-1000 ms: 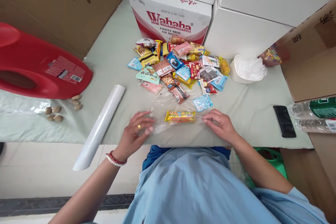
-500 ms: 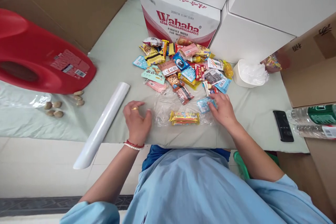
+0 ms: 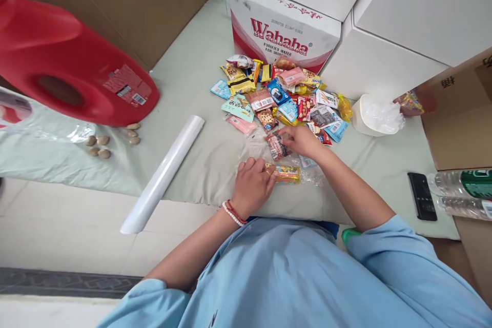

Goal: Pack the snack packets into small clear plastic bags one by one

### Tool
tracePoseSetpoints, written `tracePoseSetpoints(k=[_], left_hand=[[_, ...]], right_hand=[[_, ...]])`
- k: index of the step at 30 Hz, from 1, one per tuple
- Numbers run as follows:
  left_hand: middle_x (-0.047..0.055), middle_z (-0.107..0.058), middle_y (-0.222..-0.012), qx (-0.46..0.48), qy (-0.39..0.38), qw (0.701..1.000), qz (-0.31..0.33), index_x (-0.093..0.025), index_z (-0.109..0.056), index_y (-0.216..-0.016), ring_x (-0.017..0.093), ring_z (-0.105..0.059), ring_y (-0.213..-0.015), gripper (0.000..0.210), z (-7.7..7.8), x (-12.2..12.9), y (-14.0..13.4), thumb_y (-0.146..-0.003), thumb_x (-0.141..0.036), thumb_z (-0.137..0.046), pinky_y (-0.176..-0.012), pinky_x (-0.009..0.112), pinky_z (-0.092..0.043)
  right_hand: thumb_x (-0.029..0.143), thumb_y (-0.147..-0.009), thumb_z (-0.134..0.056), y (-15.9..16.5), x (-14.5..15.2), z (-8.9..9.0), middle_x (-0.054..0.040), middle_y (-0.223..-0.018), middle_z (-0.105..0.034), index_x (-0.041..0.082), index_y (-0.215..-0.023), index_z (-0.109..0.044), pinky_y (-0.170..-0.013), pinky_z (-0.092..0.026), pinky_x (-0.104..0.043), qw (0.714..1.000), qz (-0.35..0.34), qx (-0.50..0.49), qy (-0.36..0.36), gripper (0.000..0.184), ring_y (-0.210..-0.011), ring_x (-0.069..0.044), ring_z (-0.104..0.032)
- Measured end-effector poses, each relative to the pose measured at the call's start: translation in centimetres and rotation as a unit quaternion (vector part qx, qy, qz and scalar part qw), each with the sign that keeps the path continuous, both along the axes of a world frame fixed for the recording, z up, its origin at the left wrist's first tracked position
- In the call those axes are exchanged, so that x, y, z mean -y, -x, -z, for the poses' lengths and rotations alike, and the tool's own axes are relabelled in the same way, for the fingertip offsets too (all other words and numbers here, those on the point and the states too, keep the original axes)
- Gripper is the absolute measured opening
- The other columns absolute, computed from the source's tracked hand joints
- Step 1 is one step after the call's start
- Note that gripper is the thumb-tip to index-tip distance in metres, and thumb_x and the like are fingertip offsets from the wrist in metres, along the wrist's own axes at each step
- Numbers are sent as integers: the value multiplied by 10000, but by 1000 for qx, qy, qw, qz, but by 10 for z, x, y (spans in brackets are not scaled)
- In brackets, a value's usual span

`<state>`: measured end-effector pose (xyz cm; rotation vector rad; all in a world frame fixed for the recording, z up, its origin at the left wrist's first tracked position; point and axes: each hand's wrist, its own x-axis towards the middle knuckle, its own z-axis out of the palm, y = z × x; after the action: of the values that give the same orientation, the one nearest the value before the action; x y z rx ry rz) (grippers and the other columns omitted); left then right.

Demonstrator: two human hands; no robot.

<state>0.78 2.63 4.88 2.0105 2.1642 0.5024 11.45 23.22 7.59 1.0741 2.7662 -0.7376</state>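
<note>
My left hand (image 3: pixel 253 184) lies low at the table's front, its fingers bent over the left end of a long yellow snack packet (image 3: pixel 289 174). The hand hides that end. Just behind it, my right hand (image 3: pixel 302 141) has its fingertips closed on the right edge of a brown snack packet (image 3: pixel 275 145), which lies tilted on the sheet. Crumpled clear plastic (image 3: pixel 315 175) is spread beneath both packets. A light blue packet (image 3: pixel 307 162) rests partly under my right forearm. Behind my hands is a heap of wrapped snacks (image 3: pixel 279 91).
A white Wahaba-style carton, lettered Wahaha (image 3: pixel 284 25), stands behind the heap. To the left are a white roll (image 3: pixel 165 171), a red jug (image 3: pixel 126 97) and several brown nuts (image 3: pixel 102 140). On the right are a white tub (image 3: pixel 361 118), a phone (image 3: pixel 422 196) and plastic bottles (image 3: pixel 448 184).
My left hand has moved right onto the yellow packet. My right hand has gone left from the light blue packet to the brown one. The view has shifted slightly.
</note>
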Motion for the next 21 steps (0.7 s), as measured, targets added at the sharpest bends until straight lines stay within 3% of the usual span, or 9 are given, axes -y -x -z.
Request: tracePoseSetpoints(k=[4,8,13,17,19,21], left_hand=[[99,-630,-937,2,17,1000,4,-232,-748,-1141,291,-518,-968,345,8,-4,2,-1052,-388,-452,-782,426,-361],[98,-644,-922,19,5,1000,-3,-231,-756,-1103,292,-531,-954,306,12,-4,0,-1038,-373,-493,-773,430,-382],[87,-674,-896,98,-58,993,-11,-202,-727,-824,273,-590,-942,251,23,-1,9,-983,-309,-564,-795,439,-442],[43,-709,-933,255,-151,955,17,-248,-737,-941,263,-619,-1152,179,30,10,31,-907,-216,-564,-1005,467,-471],[32,-711,-956,328,-165,929,-49,-251,-727,-944,246,-623,-1169,192,30,13,43,-883,-211,-549,-1054,450,-471],[40,-705,-1019,373,-155,898,-176,-238,-705,-969,236,-637,-1124,182,28,10,54,-906,-283,-539,-1048,429,-484]], right_hand=[[177,-950,-589,-20,10,-14,-45,-942,-777,185,-1012,-777,-804,-446,-283,991,-80,-101,19,199,-869,-203,-672],[220,-1017,-522,-45,42,-18,-71,-965,-759,192,-1114,-756,-828,-445,-312,966,-196,-168,6,255,-881,-210,-620],[147,-1013,-485,-65,79,4,-91,-900,-700,177,-1360,-652,-762,-422,-330,954,-268,-129,-35,386,-850,-236,-518],[119,-1018,-469,-64,88,13,-96,-919,-686,194,-1484,-566,-787,-402,-347,955,-288,-46,-62,481,-878,-245,-500],[109,-1017,-466,-60,89,11,-103,-930,-695,209,-1521,-536,-782,-383,-354,953,-295,-3,-68,518,-913,-254,-515],[112,-1013,-475,-56,91,6,-113,-961,-712,237,-1528,-535,-781,-367,-365,952,-297,27,-68,534,-974,-270,-533]])
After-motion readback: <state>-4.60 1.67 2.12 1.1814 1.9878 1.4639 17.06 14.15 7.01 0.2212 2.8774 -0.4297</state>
